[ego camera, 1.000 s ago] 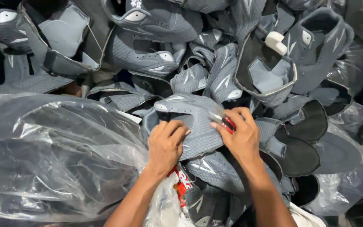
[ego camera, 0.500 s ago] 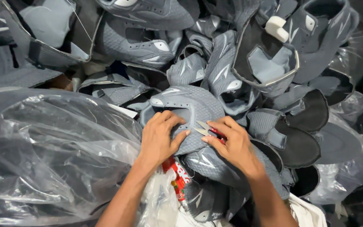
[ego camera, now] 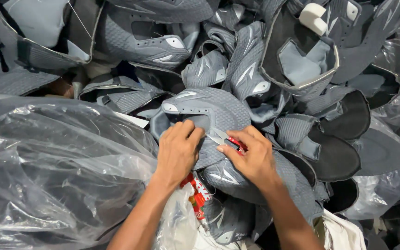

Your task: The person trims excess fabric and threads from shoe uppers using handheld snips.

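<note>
My left hand [ego camera: 178, 150] pinches the edge of a grey knitted shoe upper [ego camera: 218, 111] that lies on top of a heap of similar uppers. My right hand [ego camera: 251, 155] grips small thread snips [ego camera: 225, 138] with a red handle. The metal blades point left, toward the fingers of my left hand, and meet the edge of the upper's opening. Both forearms come up from the bottom of the head view.
Several grey and black shoe uppers [ego camera: 297, 65] are piled all around. A large clear plastic bag [ego camera: 52, 171] full of dark parts fills the left side. A white foam block [ego camera: 315, 17] sits at the top right. A red printed wrapper [ego camera: 196, 194] lies between my forearms.
The view has shifted so the pile sits higher. My hands have come closer together on the upper, and the snips' blades now reach my left fingers.
</note>
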